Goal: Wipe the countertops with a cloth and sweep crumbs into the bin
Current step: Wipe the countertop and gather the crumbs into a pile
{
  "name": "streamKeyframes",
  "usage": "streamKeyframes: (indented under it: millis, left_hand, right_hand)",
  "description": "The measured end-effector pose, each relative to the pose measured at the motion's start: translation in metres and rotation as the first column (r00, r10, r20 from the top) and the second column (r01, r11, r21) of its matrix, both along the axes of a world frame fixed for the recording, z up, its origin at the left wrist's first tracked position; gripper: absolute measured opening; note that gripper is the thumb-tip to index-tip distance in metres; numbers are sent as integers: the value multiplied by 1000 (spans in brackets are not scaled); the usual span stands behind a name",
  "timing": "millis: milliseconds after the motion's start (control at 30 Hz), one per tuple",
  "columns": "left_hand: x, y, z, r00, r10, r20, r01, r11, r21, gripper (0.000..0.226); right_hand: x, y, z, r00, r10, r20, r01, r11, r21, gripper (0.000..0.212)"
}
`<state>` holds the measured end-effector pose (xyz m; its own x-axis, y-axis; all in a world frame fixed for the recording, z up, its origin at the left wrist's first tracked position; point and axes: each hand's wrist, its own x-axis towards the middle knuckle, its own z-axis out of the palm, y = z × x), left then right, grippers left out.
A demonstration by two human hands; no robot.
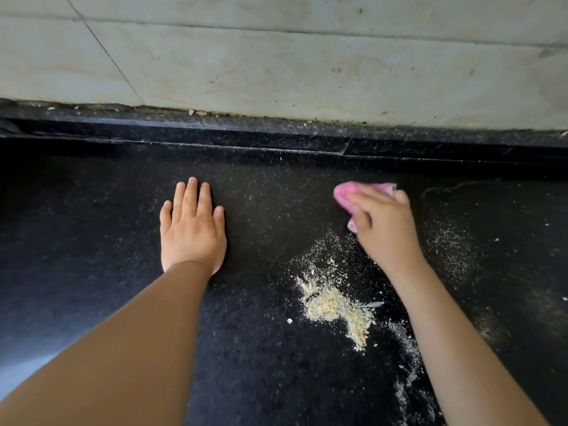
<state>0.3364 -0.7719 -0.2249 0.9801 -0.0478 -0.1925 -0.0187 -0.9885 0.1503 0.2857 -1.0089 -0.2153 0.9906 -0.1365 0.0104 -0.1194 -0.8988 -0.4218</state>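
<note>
A black speckled countertop fills the view. My right hand presses a bunched pink cloth onto it, with the cloth showing past my fingers at the far side. A pale heap of crumbs lies just in front of that hand, with thinner trails of dust to the right and toward the near edge. My left hand rests flat on the counter, palm down and fingers together, holding nothing, well to the left of the crumbs. No bin is in view.
A raised black ledge runs along the back of the counter, with bits of debris along its top. Behind it rises a stained pale tiled wall. A lighter floor patch shows at the lower left corner.
</note>
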Motion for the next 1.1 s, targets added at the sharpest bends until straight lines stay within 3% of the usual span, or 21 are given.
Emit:
streamKeyframes:
  millis: [100,167,200,267,333,367,467,533,633,700,800,900,1000,1100]
  left_hand:
    - [-1,0,0,1000,-4,1,4,1000,-7,51]
    - [-1,0,0,1000,-7,4,7,1000,-14,51]
    - [-1,0,1,1000,-9,5,9,1000,-16,51]
    - [-2,1,0,1000,-17,10,17,1000,-18,51]
    - [-1,1,-1,1000,-21,16,21,999,-26,51]
    - [-1,2,-2,999,-24,20,25,999,-29,52]
    - [-3,4,-1,999,-39,26,40,998,-52,52]
    - [-3,6,-1,997,-63,37,66,991,-113,50]
    - [-8,18,6,991,-100,88,124,933,-339,42]
    - [-13,31,9,982,-130,140,177,897,-406,32]
    - [-29,58,10,960,-143,239,216,925,-313,21]
    - [-45,82,12,959,-143,246,206,944,-257,17]
    - [-55,93,7,946,-159,282,229,945,-236,10]
    - [-62,89,4,932,-174,319,263,928,-264,18]
  right_hand:
    - [-21,11,29,901,391,-185,-322,892,318,29]
    - [-25,9,39,910,383,-156,-272,838,473,33]
    - [-26,8,39,962,246,-116,-160,857,490,35]
    - [-23,12,31,999,-32,10,29,963,267,32]
    - [-25,23,17,996,-55,63,51,997,66,29]
    - [-28,26,15,999,-10,35,8,999,37,29]
    - [-45,39,34,989,115,-95,-93,973,213,31]
    - [-59,53,43,998,56,17,-58,965,256,33]
    - [-75,90,39,968,-36,250,9,994,110,34]
    - [-77,123,28,959,-40,279,25,998,57,37]
    - [-72,178,12,983,-68,171,64,998,28,48]
    - [-59,206,4,994,-82,74,84,996,-24,59]
    - [-49,185,-3,994,-103,-22,103,995,7,51]
    - [-57,133,-7,964,-266,26,267,961,-78,53]
